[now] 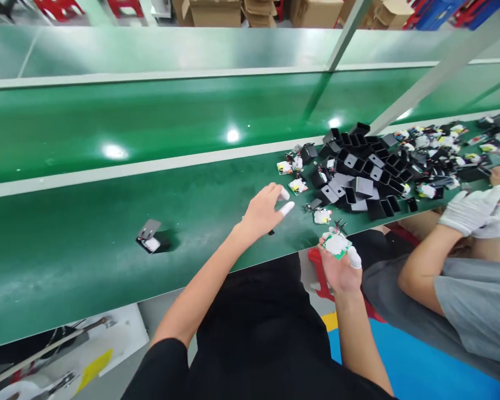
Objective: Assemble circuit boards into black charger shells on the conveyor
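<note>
My right hand (344,266) holds a small circuit board (337,244) with a white blob on top and thin wires at its far edge, just off the table's front edge. White covers sit on some of my fingertips. My left hand (266,208) hovers over the green table with thumb and fingers apart and nothing between them. A small black piece (271,232) lies beneath it. Close by lie another circuit board (322,216) and one more board (298,186). Far to the left stands a black case (150,244) with a white-topped part inside and its lid raised.
Black rectangular cases (358,166) are heaped to the right, with many wired boards (433,141) beyond. A co-worker's gloved hands (473,211) work at the right. A metal post (425,83) slants over the table. Under the table at left is a white tray (125,333) with tools.
</note>
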Action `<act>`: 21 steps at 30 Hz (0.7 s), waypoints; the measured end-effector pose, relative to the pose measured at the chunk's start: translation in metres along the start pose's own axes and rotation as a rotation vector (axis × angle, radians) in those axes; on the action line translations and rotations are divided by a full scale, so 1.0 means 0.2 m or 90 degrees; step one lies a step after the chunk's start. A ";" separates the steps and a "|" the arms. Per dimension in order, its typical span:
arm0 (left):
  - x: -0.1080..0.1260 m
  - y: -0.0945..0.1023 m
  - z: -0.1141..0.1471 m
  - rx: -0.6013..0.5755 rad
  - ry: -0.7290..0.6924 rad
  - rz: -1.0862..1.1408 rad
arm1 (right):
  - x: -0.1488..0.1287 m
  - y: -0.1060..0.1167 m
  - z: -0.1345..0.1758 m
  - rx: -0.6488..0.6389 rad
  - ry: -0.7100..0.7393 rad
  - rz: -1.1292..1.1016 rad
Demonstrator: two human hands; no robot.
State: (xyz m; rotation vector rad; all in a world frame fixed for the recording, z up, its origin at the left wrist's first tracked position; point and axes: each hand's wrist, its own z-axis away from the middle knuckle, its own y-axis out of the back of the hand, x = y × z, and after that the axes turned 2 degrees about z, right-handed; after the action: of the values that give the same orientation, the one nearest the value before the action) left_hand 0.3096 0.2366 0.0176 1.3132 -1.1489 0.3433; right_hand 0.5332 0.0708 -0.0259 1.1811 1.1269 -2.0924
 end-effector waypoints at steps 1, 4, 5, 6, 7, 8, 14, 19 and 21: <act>0.03 -0.06 -0.11 -0.023 -0.026 -0.043 | 0.00 0.03 0.00 0.006 0.011 -0.001; 0.17 -0.26 -0.34 -0.051 -0.090 -0.167 | -0.04 0.07 -0.02 0.019 0.063 -0.007; 0.21 -0.33 -0.38 -0.056 -0.098 -0.201 | -0.05 0.08 -0.03 0.024 0.079 -0.009; 0.24 -0.39 -0.42 -0.063 -0.097 -0.229 | -0.07 0.08 -0.04 0.028 0.091 -0.009; 0.27 -0.44 -0.45 -0.072 -0.089 -0.251 | -0.09 0.09 -0.06 0.029 0.100 -0.006; 0.29 -0.48 -0.47 -0.079 -0.073 -0.262 | -0.10 0.09 -0.07 0.028 0.108 0.000; 0.29 -0.42 -0.46 0.045 0.012 0.009 | -0.22 0.04 -0.14 0.006 0.152 0.026; 0.24 -0.12 -0.10 0.221 0.120 0.504 | -0.29 -0.15 -0.16 -0.064 0.103 -0.028; 0.20 -0.01 0.14 0.213 0.192 0.587 | -0.29 -0.23 -0.13 -0.122 0.017 -0.104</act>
State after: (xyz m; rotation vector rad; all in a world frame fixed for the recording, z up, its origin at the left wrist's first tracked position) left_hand 0.3175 0.1956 0.0444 0.8787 -1.4139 1.4036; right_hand 0.5413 0.1187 0.0351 1.0605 1.4441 -2.0364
